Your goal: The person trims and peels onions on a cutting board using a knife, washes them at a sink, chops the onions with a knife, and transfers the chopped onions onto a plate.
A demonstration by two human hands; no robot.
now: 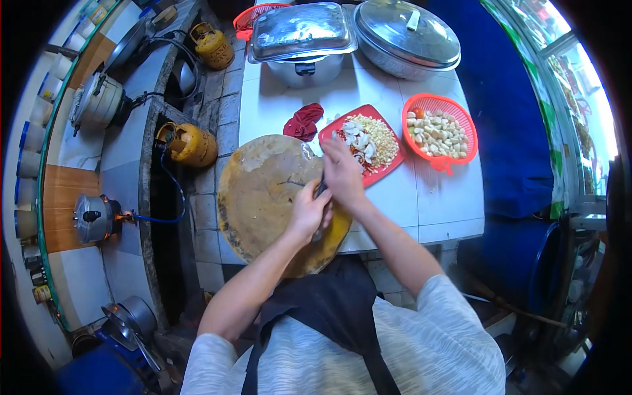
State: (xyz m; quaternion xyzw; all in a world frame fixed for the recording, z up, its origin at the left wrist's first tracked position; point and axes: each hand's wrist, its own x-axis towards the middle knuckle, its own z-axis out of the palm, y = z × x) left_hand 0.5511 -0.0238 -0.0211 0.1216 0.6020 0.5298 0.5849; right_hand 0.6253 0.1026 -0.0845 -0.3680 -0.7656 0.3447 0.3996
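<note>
Gripping probable knife (321, 190), left hand (309, 209).

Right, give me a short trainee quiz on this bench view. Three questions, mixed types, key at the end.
1. True or false: the red cloth lies outside the basket.
2. Fill the blank: the left hand is above the round ____.
3. Which hand reaches over the edge of the red tray? A) left B) right C) neither

Key: 1 true; 2 board; 3 B, the right hand.
</note>
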